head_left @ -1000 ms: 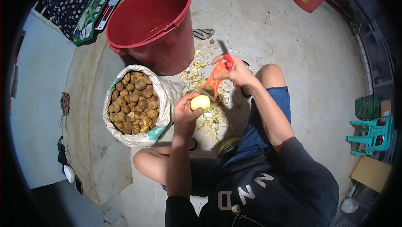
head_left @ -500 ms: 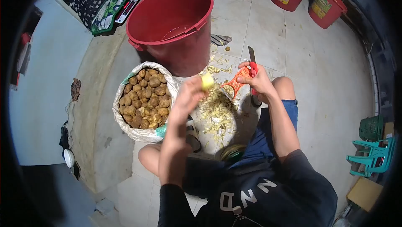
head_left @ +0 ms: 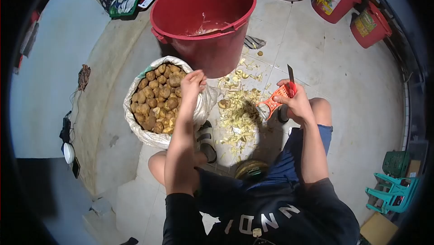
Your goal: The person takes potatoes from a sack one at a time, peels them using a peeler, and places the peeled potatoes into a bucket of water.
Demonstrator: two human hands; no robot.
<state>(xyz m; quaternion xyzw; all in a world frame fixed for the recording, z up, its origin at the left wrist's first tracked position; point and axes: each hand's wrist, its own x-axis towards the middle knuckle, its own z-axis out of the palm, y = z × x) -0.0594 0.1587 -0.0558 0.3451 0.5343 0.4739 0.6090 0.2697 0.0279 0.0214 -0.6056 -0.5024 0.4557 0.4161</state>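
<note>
One big tapered red plastic bucket point(head_left: 212, 53), top centre; clear water point(head_left: 204, 30) splashing up inside, any peeled potatoes in there can't be made out. Next, a white woven sack point(head_left: 135, 129) with rolled rim, left of centre, well filled with round brown unpeeled potatoes point(head_left: 151, 98). Then a spread of thin yellowish peel strips point(head_left: 242, 116) on the pale tiled floor point(head_left: 357, 91), mid-frame. Left hand point(head_left: 193, 83), overlapping the sack's right rim: fingers drawn in narrow, nothing visible in it, can't tell if empty. Right hand point(head_left: 298, 103), right of centre: closed round two tools together, an orange plastic peeler point(head_left: 273, 105) pointing lower left and a red-handled knife point(head_left: 290, 72), dark blade up. Smallest: brown lump point(head_left: 223, 104), probably a potato, at the peel's left edge. Progress: a fair batch looks peeled, judging by the litter; the sackful left looks large, so the job seems far from finished. No potato visibly under the peeler.
</note>
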